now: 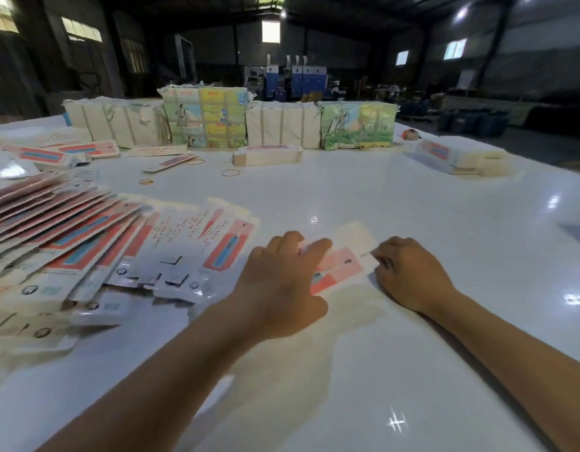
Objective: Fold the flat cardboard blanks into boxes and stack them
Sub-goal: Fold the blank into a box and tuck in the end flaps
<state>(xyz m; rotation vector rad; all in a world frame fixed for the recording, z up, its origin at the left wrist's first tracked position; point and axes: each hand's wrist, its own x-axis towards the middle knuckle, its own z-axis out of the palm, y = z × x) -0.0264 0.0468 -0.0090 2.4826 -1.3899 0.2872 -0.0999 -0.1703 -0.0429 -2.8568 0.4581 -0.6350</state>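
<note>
White tabletop (pixel 412 197) in a dim warehouse. Left hand (pixel 282 282) presses one cardboard blank (pixel 342 264) flat with straight fingers; right hand (pixel 409 275) pinches its edge. Fanned blanks (pixel 96 243) lie left. Folding looks just begun; next, lift a flap.

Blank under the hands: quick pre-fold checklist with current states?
1. Blank lies flat on the white table: ok.
2. Left hand presses on the blank's left part: ok.
3. Right hand is at the blank's right edge, fingers curled; whether its grip pinches a flap: cannot tell.
4. Blank lies apart from the fanned pile of blanks on the left: ok.
5. Table around the blank is free of the loose rubber bands, which lie farther back: ok.
6. A stack to put the finished box on: a stack sits at the back; whether it holds folded boxes: cannot tell.
</note>
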